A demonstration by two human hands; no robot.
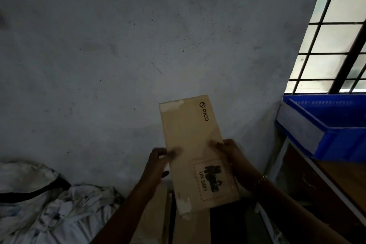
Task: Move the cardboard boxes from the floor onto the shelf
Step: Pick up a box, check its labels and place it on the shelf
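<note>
One cardboard box [196,150], printed PICO with a UN 3481 label, is up off the floor, held in mid-air before the grey wall [138,45]. The left hand [158,161] grips its left edge, thumb on the face; the right hand [229,150] clamps the opposite edge. It is not yet on the shelf [340,176], which stands just to the right. I'd say the job is partway at best, since more cardboard boxes [158,216] lie below the arms. A blue plastic bin [336,134] fills the shelf's top level and could crowd the placement. White sacks [49,204] slump at the left, and a barred window [336,35] is above the bin.
</note>
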